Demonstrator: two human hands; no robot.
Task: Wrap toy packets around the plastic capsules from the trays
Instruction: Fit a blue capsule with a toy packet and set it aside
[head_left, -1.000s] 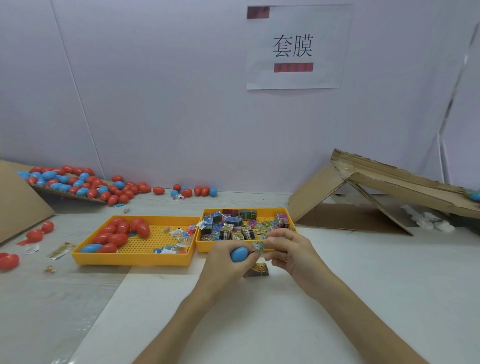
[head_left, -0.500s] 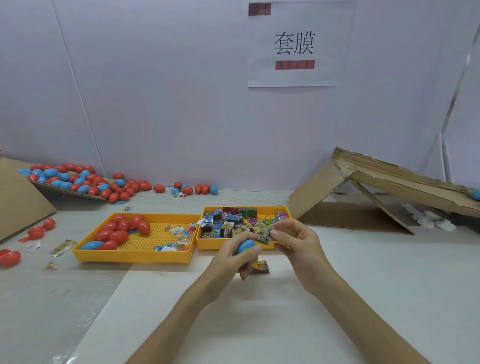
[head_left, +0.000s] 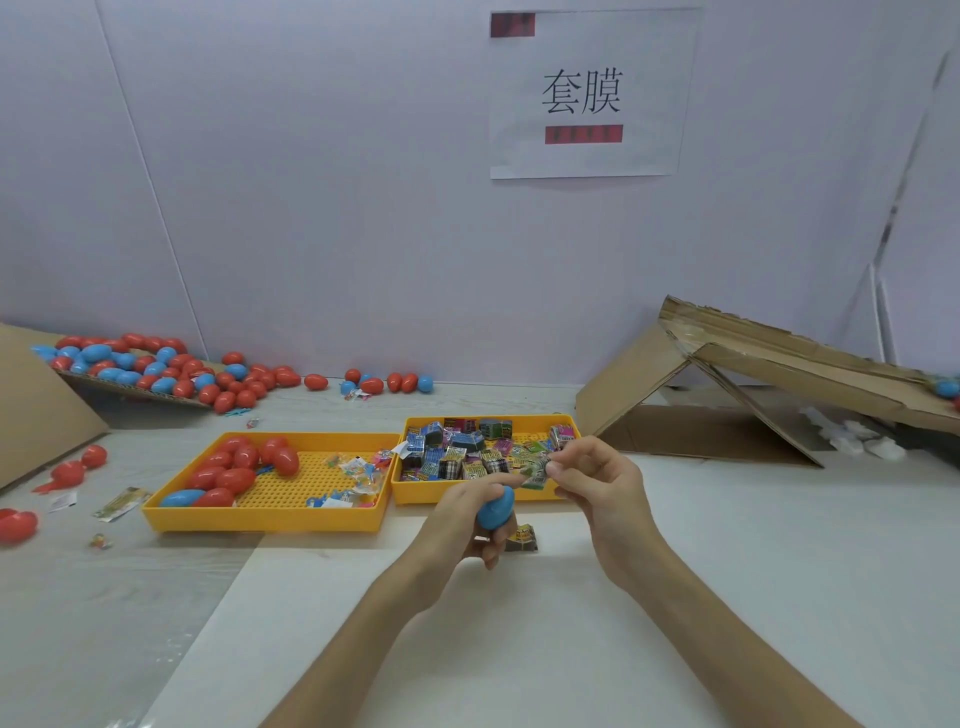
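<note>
My left hand (head_left: 467, 519) grips a blue plastic capsule (head_left: 496, 508) in front of the right yellow tray (head_left: 415, 492). My right hand (head_left: 597, 480) pinches a small green printed toy packet (head_left: 535, 470) just right of and above the capsule. That tray is filled with several coloured toy packets (head_left: 457, 452). The left yellow tray (head_left: 260, 517) holds several red capsules (head_left: 244, 462), one blue capsule and some small clear toy bags (head_left: 358, 473). Another packet (head_left: 522, 538) lies on the table below my left hand.
A heap of red and blue capsules (head_left: 156, 366) lies on a cardboard ramp at the back left, with more scattered along the wall. A folded cardboard ramp (head_left: 753, 389) stands at the right. Loose capsules (head_left: 67, 473) and wrappers lie at the left edge.
Both hands have risen slightly from the table. The capsule has tilted upright in my left hand, and my right hand has lifted the packet above it.
</note>
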